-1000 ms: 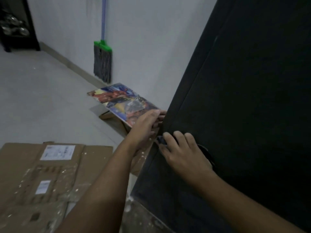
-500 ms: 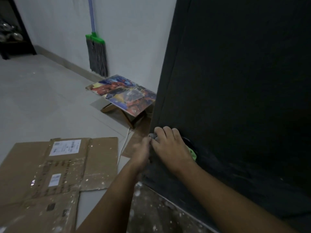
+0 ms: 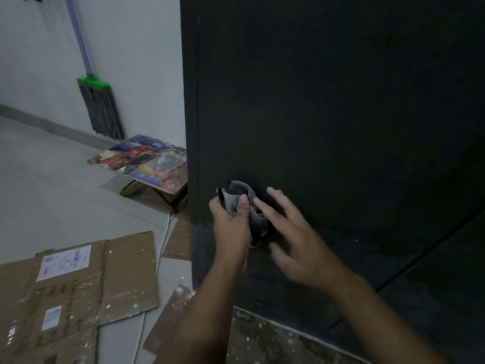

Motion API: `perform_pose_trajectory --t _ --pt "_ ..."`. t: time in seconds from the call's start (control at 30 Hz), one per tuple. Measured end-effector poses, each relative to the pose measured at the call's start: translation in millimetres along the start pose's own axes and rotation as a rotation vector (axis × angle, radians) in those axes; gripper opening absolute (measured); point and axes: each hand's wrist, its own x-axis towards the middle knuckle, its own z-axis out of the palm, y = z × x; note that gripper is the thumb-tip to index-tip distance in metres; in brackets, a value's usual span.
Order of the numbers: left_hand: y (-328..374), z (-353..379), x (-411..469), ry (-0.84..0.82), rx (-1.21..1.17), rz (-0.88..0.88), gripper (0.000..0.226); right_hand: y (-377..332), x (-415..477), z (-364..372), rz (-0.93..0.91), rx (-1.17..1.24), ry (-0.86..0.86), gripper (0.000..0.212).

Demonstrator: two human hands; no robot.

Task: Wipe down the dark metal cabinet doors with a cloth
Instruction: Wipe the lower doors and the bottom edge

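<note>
The dark metal cabinet (image 3: 328, 114) fills the right half of the view, its left edge running down the middle. A bunched grey cloth (image 3: 244, 203) sits against the lower part of the door. My left hand (image 3: 232, 222) grips the cloth with the thumb pressed over it. Just to the right, my right hand (image 3: 291, 232) has its fingers spread, with the fingertips touching the cloth's right side. It is slightly blurred.
A broom (image 3: 101, 109) with a green head leans on the white wall at the left. A colourful picture board (image 3: 147, 161) rests on a low wooden stand beside the cabinet. Flattened, paint-spattered cardboard (image 3: 78, 292) covers the floor at the lower left.
The cloth has passed from under my right hand into my left hand, which now grips it. My right hand has opened. The view has swung to face the cabinet door squarely.
</note>
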Motion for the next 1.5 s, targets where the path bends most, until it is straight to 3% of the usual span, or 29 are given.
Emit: perform_pose_trajectory --t 0.07,0.2,0.3,0.4,0.57,0.77,0.83,0.93,1.03,1.1,1.2,1.3,1.4,1.5 --pt "-5.1 8.0 -0.6 0.132 0.105 0.117 0.038 13.4 -13.0 -17.4 -0.047 -0.225 0.226 0.072" --pt "-22.0 18.5 -0.2 0.3 0.289 0.277 0.045 38.9 -39.6 -48.7 0.043 -0.5 0.602 0.063" --pt "-42.8 31.9 1.1 0.327 0.461 0.387 0.042 57.4 -53.9 -65.5 0.113 -0.681 0.74 0.062" --pt "-59.3 53.9 -9.1 0.362 0.513 0.436 0.043 73.6 -65.3 -80.9 0.193 -0.657 0.839 0.065" --pt "-104.2 96.6 -50.0 0.242 0.628 0.526 0.05 94.1 -78.1 -84.3 0.159 -0.714 0.851 0.07" --pt "-153.4 116.3 -98.0 -0.152 0.892 0.819 0.053 101.0 -79.4 -84.8 0.159 -0.702 0.782 0.075" --pt "-152.7 117.2 -105.1 -0.222 0.921 0.846 0.051 100.3 -80.6 -85.3 0.154 -0.687 0.757 0.075" --pt "-138.4 125.6 -100.7 -0.112 0.823 0.802 0.042 104.3 -88.0 -90.1 0.103 -0.663 0.767 0.07" --pt "-116.9 138.1 -86.7 0.084 0.657 0.823 0.044 115.6 -104.4 -99.1 0.135 -0.633 0.891 0.068" --pt "-104.1 145.1 -84.4 0.132 0.586 0.832 0.044 124.3 -117.4 -106.5 0.189 -0.575 0.98 0.069" --pt "-103.0 151.7 -89.0 0.13 0.546 0.866 0.046 137.8 -135.1 -111.8 0.19 -0.582 0.951 0.068" --pt "-114.0 159.2 -96.7 -0.029 0.576 0.905 0.051 147.7 -146.2 -108.0 0.204 -0.591 0.911 0.067" --pt "-127.5 169.4 -116.5 -0.307 0.766 0.989 0.052 155.1 -155.0 -104.8 0.205 -0.577 0.856 0.07" --pt "-146.5 164.6 -124.5 -0.444 0.934 0.993 0.039 160.8 -160.5 -105.3 0.178 -0.561 0.822 0.07"
